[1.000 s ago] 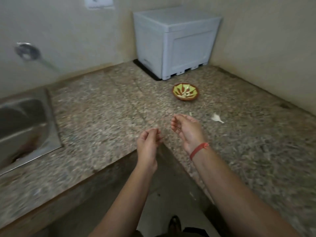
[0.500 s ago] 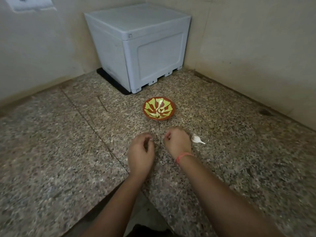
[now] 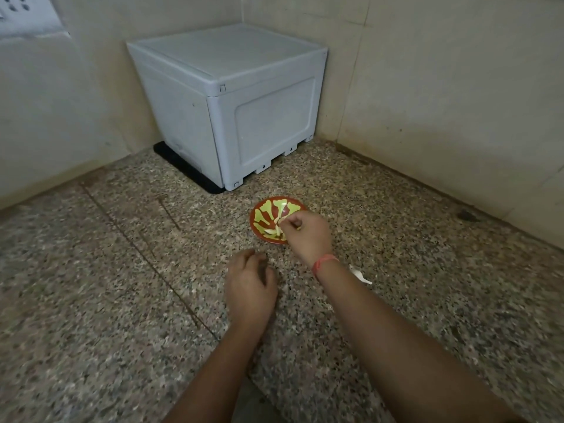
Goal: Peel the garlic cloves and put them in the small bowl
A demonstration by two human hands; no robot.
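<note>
Above the small bowl (image 3: 260, 215), the right hand (image 3: 308, 236) has its grip pinched on a garlic clove (image 3: 278, 229) to drop it, while I cannot tell the grip of the left hand (image 3: 250, 288).

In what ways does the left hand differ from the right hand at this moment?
The right hand is over the small bowl, fingertips bunched at the garlic cloves; the left hand is nearer the person, over the counter. The right wrist wears a red band; the left wrist is bare. Both show their backs with fingers curled, so any hold is hidden.
</note>
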